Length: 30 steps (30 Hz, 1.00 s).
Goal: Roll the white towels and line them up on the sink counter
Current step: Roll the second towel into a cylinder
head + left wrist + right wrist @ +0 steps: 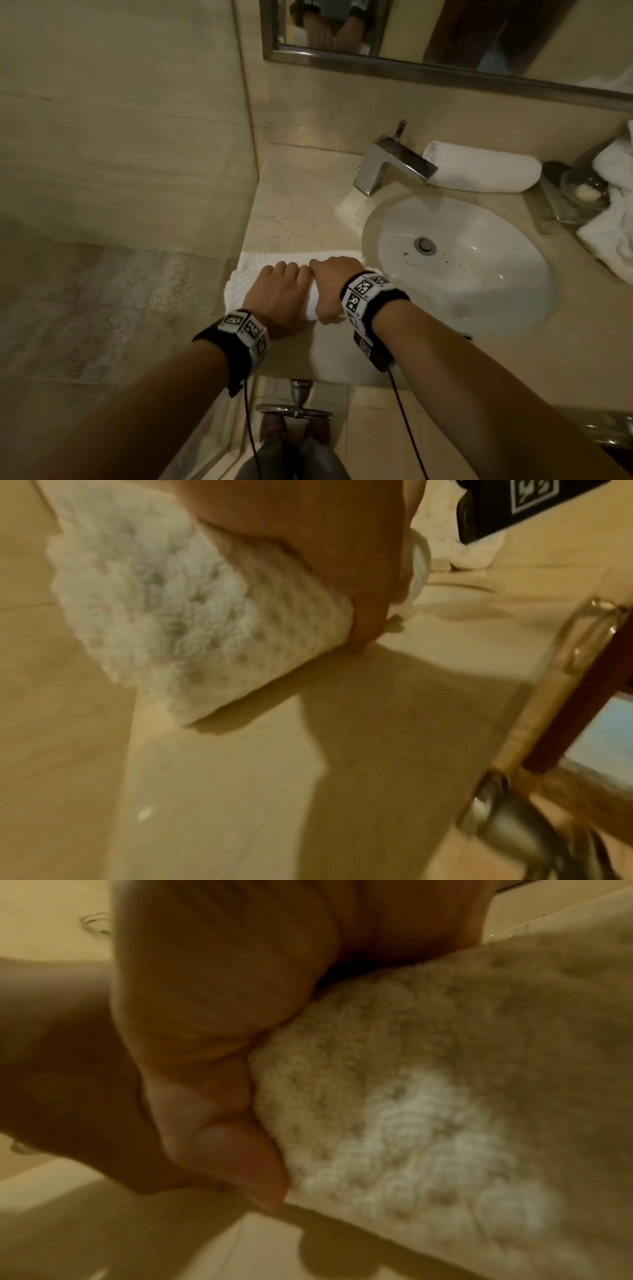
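1. My left hand (274, 294) lies on top of the partly rolled towel (239, 284), fingers (286, 269) curled over its far side, thumb (368, 620) hooked down its near side to the counter (294, 192).
2. My right hand (334, 277) sits just beside the left on the same roll, its fingers (317, 263) bent over the top and its thumb (240, 1164) pressed into the terry on the near side. Both hands grip the roll.
3. The roll rests on the counter directly under my fingers; its unrolled flat part extends just beyond my fingertips, toward the wall.
4. The roll's open end projects past my left hand, to the left of my fingers.
5. A finished rolled towel (486, 171) lies well beyond my right fingers, behind the sink basin (479, 267) and touching the faucet (390, 161) spout.
6. A heap of loose white towels (613, 219) lies far right of my fingers, near a glass dish (582, 195).
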Tool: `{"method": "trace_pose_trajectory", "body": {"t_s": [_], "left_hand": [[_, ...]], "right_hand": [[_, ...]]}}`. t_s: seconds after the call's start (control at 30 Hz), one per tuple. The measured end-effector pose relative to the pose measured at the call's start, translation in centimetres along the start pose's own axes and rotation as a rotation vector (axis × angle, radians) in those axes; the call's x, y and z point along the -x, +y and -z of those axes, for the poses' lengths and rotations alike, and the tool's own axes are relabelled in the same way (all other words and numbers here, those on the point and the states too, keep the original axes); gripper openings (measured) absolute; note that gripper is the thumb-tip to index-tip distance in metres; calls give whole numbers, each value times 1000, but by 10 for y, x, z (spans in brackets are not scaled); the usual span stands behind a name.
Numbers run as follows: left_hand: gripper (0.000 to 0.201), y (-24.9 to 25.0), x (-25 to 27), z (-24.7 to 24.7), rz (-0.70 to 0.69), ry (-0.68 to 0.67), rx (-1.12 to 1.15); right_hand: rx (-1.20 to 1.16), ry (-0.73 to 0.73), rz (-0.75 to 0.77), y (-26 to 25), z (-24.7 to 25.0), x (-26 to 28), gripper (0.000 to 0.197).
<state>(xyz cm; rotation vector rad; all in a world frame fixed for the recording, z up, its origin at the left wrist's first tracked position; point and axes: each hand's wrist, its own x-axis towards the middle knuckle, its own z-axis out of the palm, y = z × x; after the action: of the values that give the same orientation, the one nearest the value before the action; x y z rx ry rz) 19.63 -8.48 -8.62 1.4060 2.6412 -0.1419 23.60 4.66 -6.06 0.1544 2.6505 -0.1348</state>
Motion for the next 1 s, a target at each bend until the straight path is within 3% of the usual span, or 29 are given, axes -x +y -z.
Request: {"method": "trace_pose_trajectory", "body": {"t_s": [0.07,0.2,0.27,0.33,0.47,0.53,0.63,0.73,0.8,1.0], "left_hand": [[81,1,-9,3,31,-62,6],[90,-13,-44,11,77,-349,117],[89,-18,-49,12,77,-384,140],[88,-16,-41,12,83,-344,170],[85,-12,-12,1,-28,-24,28],[83,-11,-10,-3,-34,4,-30],[88,-10,-31,10,17,-134,22],[97,-19,-57,22,86,-366,123],[99,-23,-62,26,87,-429,138],[81,-24,-31,6,-73,-40,15]], "right_hand": [[-16,2,-10,0,-2,-1,59],[88,140,2,0,-21,5,84],[130,172,-2,1,-27,3,89],[109,153,-7,0,-23,-3,90],[7,37,-10,3,-2,-12,73],[-48,-26,-33,6,5,-14,64],[-76,1,-34,6,3,-13,62],[40,153,-33,4,-16,-8,76],[57,204,-55,4,-23,-7,80],[-38,10,-47,12,3,-31,72]]}}
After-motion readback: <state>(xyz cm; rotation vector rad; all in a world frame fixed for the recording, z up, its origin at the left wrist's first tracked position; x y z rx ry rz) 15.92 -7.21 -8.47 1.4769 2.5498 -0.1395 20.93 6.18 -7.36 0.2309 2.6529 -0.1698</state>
